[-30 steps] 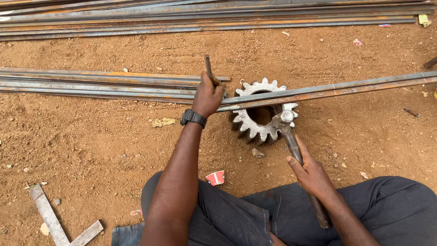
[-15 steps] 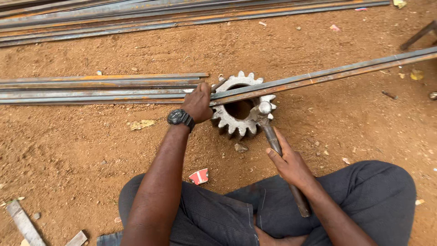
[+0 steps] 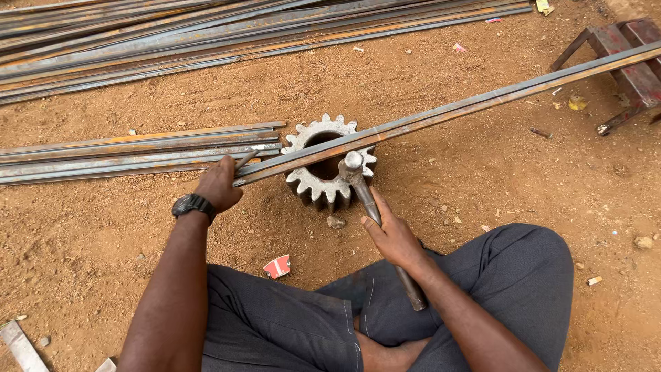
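A large toothed steel gear (image 3: pixel 310 184) stands on the dirt in front of me. A long flat steel bar (image 3: pixel 468 107) lies across its top, running up to the right. My left hand (image 3: pixel 218 184) grips the bar's near end, left of the gear, with a short dark metal piece sticking up from the fist. My right hand (image 3: pixel 394 236) holds the handle of a hammer (image 3: pixel 366 197), whose head rests against the gear's right rim, just under the bar.
Cut flat bars (image 3: pixel 131 153) lie stacked to the left. A bigger pile of long bars (image 3: pixel 206 38) runs along the top. A rusty metal stand (image 3: pixel 630 69) supports the bar at the right. A red scrap (image 3: pixel 278 266) lies by my legs.
My left hand has slid left along the bar, away from the gear. The hammer head stays at the gear's rim. The view has shifted and shows the metal stand.
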